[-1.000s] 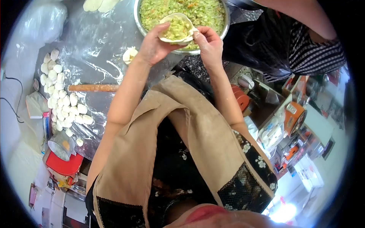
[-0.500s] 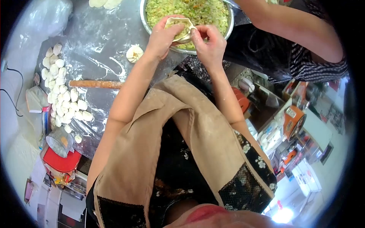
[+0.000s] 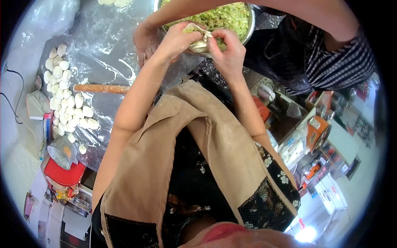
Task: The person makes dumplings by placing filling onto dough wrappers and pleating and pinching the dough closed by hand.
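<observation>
Left hand point(image 3: 178, 41) is cupped, fingers curled round the wrapper point(image 3: 201, 47) with the thumb over its top; the right hand point(image 3: 227, 50) is nearly closed, thumb and fingertips pinching the gathered edge. So the wrapper lies between the two, touching both: to the right of the left palm, to the left of the right fingertips, with the pinched fold at its right side. It looks roundish and partly covered, so no clear long axis can be told. Directly beneath is the near rim of the bowl point(image 3: 252, 25), with green filling point(image 3: 233, 18) beyond. Another person's arm point(image 3: 190, 10) crosses above the bowl, limiting room on the far side, and that person's hand point(image 3: 145, 46) is close by the left wrist; what it touches is hidden. Farther left on the table point(image 3: 97, 49) lie the rolling pin point(image 3: 101, 88), pointing crosswise, and a heap of dough pieces point(image 3: 68, 103).
</observation>
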`<control>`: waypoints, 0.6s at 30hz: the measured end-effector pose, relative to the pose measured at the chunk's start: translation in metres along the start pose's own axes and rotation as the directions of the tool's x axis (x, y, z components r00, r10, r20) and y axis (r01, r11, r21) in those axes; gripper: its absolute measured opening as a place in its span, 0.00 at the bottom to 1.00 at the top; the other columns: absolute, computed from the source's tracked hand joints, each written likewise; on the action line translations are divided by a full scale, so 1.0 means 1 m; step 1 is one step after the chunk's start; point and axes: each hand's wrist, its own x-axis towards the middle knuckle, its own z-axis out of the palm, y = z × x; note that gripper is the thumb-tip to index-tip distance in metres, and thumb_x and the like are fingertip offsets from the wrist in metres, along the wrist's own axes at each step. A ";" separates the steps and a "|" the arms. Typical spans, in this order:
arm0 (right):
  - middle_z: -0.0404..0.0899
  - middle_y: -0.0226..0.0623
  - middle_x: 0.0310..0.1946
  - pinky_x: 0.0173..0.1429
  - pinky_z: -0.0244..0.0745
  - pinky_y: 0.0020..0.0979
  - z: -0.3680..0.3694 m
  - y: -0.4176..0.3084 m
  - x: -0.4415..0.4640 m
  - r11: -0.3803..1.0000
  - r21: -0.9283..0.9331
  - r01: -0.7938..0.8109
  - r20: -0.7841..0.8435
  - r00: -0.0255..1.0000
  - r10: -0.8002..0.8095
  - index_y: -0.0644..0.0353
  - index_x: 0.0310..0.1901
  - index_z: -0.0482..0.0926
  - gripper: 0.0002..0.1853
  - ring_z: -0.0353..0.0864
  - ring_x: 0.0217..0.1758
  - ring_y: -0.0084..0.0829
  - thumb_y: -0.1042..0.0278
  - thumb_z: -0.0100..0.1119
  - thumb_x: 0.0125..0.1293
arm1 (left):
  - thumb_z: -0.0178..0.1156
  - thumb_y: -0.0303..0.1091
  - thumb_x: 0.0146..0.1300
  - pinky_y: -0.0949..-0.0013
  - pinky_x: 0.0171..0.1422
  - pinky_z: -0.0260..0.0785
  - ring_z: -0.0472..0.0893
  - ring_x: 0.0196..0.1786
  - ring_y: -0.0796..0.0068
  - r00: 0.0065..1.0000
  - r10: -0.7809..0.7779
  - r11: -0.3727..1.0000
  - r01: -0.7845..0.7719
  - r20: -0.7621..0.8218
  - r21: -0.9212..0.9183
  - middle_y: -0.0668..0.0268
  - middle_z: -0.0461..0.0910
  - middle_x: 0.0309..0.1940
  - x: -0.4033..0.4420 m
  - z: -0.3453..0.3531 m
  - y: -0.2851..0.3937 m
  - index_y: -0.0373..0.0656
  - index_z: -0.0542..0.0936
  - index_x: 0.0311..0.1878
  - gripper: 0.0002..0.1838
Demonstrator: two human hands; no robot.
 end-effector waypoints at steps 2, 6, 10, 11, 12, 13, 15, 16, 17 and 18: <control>0.78 0.40 0.31 0.42 0.72 0.34 0.000 -0.002 0.001 0.995 0.045 -0.089 -0.004 0.996 0.089 0.63 0.33 0.77 0.07 0.76 0.35 0.40 0.75 0.63 0.51 | 0.54 0.27 0.59 0.69 0.46 0.77 0.80 0.44 0.75 1.000 -0.001 0.999 0.000 0.021 0.033 0.64 0.78 0.44 -0.004 0.002 0.004 0.37 0.74 0.51 0.16; 0.78 0.40 0.30 0.41 0.72 0.34 -0.012 0.008 -0.004 0.993 0.001 -0.116 0.067 0.991 0.116 0.63 0.36 0.78 0.09 0.77 0.34 0.38 0.71 0.63 0.53 | 0.51 0.31 0.62 0.67 0.50 0.76 0.79 0.48 0.75 0.986 -0.032 0.993 0.051 0.164 -0.108 0.64 0.77 0.46 -0.007 0.002 0.005 0.38 0.73 0.56 0.19; 0.77 0.38 0.29 0.42 0.70 0.34 -0.016 0.005 -0.006 0.995 -0.022 -0.093 0.021 0.995 0.093 0.61 0.33 0.78 0.07 0.75 0.35 0.39 0.71 0.63 0.52 | 0.49 0.34 0.64 0.68 0.50 0.75 0.78 0.48 0.77 0.984 0.000 0.994 0.019 0.179 -0.103 0.65 0.77 0.47 -0.011 0.006 0.004 0.38 0.72 0.58 0.20; 0.76 0.37 0.29 0.43 0.70 0.34 -0.016 0.007 -0.004 0.998 -0.047 -0.038 -0.002 0.999 0.038 0.61 0.31 0.78 0.06 0.74 0.35 0.39 0.71 0.63 0.52 | 0.49 0.34 0.65 0.69 0.50 0.75 0.78 0.47 0.77 0.982 0.005 1.000 -0.003 0.188 -0.010 0.65 0.78 0.46 -0.008 0.009 0.004 0.38 0.73 0.57 0.20; 0.75 0.35 0.28 0.43 0.69 0.34 -0.015 0.012 -0.002 0.996 -0.063 0.056 0.014 0.998 -0.055 0.61 0.30 0.78 0.06 0.73 0.36 0.38 0.72 0.63 0.51 | 0.50 0.35 0.65 0.70 0.49 0.74 0.78 0.46 0.78 0.980 0.011 0.996 -0.028 0.198 0.084 0.65 0.78 0.45 -0.005 0.011 0.004 0.38 0.75 0.57 0.19; 0.75 0.35 0.28 0.43 0.69 0.34 -0.017 0.014 -0.004 0.996 -0.065 0.056 0.009 0.998 -0.056 0.61 0.30 0.78 0.06 0.73 0.36 0.38 0.72 0.63 0.51 | 0.50 0.35 0.65 0.70 0.49 0.74 0.78 0.46 0.78 0.979 0.012 0.996 -0.030 0.201 0.087 0.65 0.78 0.45 -0.002 0.010 0.003 0.38 0.75 0.57 0.19; 0.75 0.35 0.27 0.41 0.68 0.34 -0.021 0.014 -0.005 0.983 -0.145 0.116 0.038 0.993 -0.111 0.61 0.31 0.77 0.06 0.73 0.35 0.38 0.72 0.64 0.51 | 0.50 0.35 0.65 0.71 0.48 0.74 0.79 0.45 0.80 0.984 0.005 0.989 -0.031 0.176 0.144 0.67 0.80 0.43 0.004 0.008 0.004 0.39 0.77 0.55 0.18; 0.75 0.36 0.27 0.40 0.68 0.34 -0.022 0.015 -0.004 0.986 -0.119 0.119 0.018 0.993 -0.118 0.60 0.30 0.78 0.06 0.73 0.34 0.38 0.73 0.64 0.50 | 0.50 0.35 0.65 0.71 0.48 0.74 0.79 0.45 0.80 0.984 0.005 0.989 -0.031 0.176 0.144 0.67 0.80 0.43 0.005 0.009 0.006 0.39 0.77 0.55 0.18; 0.75 0.36 0.27 0.40 0.68 0.34 -0.020 0.017 -0.002 0.986 -0.118 0.115 0.019 0.993 -0.113 0.60 0.30 0.78 0.06 0.73 0.34 0.38 0.73 0.64 0.50 | 0.51 0.35 0.64 0.72 0.46 0.74 0.79 0.44 0.80 0.988 -0.004 0.978 -0.029 0.157 0.205 0.68 0.80 0.42 0.007 0.008 0.007 0.39 0.77 0.55 0.18; 0.75 0.36 0.26 0.40 0.68 0.35 -0.018 0.020 0.002 0.987 -0.108 0.121 0.008 0.993 -0.121 0.60 0.30 0.78 0.06 0.73 0.34 0.38 0.72 0.64 0.50 | 0.51 0.35 0.64 0.72 0.45 0.74 0.78 0.42 0.81 0.990 -0.014 0.964 -0.024 0.141 0.266 0.69 0.80 0.40 0.008 0.010 0.009 0.40 0.78 0.54 0.18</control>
